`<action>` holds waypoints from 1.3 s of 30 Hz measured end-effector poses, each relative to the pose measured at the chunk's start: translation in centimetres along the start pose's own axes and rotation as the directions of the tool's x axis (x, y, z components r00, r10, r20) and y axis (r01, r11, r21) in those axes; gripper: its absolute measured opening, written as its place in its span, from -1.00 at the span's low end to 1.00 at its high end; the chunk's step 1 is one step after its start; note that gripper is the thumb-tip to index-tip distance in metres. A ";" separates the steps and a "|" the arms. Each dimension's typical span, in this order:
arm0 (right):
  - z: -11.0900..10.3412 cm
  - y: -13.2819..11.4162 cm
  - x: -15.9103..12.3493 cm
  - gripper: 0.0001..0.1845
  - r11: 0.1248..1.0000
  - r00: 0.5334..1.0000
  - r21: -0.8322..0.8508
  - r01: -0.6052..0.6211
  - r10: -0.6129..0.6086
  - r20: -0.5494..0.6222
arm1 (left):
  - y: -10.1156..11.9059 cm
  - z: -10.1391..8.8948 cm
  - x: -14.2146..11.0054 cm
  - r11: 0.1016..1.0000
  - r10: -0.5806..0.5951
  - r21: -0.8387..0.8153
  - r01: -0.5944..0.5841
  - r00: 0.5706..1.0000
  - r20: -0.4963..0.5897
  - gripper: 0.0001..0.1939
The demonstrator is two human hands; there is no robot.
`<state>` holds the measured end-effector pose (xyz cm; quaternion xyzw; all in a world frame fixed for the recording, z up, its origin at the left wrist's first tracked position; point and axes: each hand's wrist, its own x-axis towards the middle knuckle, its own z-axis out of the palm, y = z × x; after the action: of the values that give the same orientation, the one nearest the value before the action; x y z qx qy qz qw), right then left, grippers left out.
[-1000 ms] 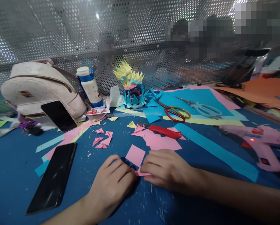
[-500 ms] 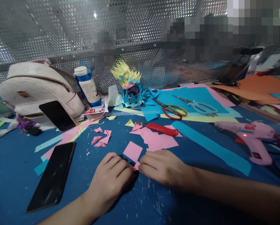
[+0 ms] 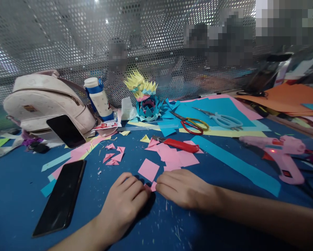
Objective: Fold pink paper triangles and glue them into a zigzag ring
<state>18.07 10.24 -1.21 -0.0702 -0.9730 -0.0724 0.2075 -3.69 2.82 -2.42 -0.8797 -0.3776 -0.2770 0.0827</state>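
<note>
Low over the blue table, a small folded piece of pink paper (image 3: 153, 187) is pinched between my two hands. My left hand (image 3: 127, 202) is closed on its left side, and my right hand (image 3: 184, 188) is closed on its right side; the fingers hide most of the paper. Just beyond them lies a flat pink paper square (image 3: 148, 169). Farther left are several small folded pink triangles (image 3: 114, 156). A red-handled utility knife (image 3: 181, 144) rests on a heap of pink paper pieces (image 3: 174, 157).
A phone (image 3: 60, 197) lies at left, another (image 3: 66, 130) leans on a backpack (image 3: 49, 101). Behind stand a bottle (image 3: 98, 97) and a yellow-and-blue paper model (image 3: 147, 101). To the right are red-and-yellow scissors (image 3: 191, 123), light-blue scissors (image 3: 223, 120) and a pink glue gun (image 3: 284, 153).
The view has shifted slightly. Both hands stay almost in place on the pink paper, and slightly more of it shows between the fingers.
</note>
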 end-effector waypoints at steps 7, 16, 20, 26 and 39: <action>-0.2 0.1 -0.1 -0.70 1.000 1.000 0.000 0.019 -0.019 0.019 | 0.1 0.0 0.2 1.000 -0.012 -0.014 0.012 1.000 -0.009 -0.77; -0.5 0.1 0.0 -0.67 1.000 0.999 0.018 0.015 -0.016 0.047 | 0.0 0.0 0.0 1.000 -0.011 -0.027 0.011 1.000 0.000 -0.77; -0.6 0.1 0.0 -0.69 1.000 0.997 0.018 0.018 -0.020 0.070 | 0.1 0.0 0.0 1.000 -0.014 -0.013 0.013 1.000 -0.001 -0.76; -0.4 0.3 -0.1 -0.72 0.999 0.999 -0.005 0.047 -0.047 0.026 | 0.1 -0.1 0.3 0.999 0.023 0.038 -0.022 0.999 -0.033 -0.73; -0.1 0.1 0.1 -0.66 0.977 0.996 0.198 -0.078 0.085 -0.028 | 0.7 -0.6 1.4 0.998 -0.034 0.049 0.039 0.995 -0.089 -0.80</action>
<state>18.01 10.36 -1.07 -0.0878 -0.9678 0.0313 0.2339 -2.70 2.98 -1.14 -0.8571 -0.3966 -0.3074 0.1167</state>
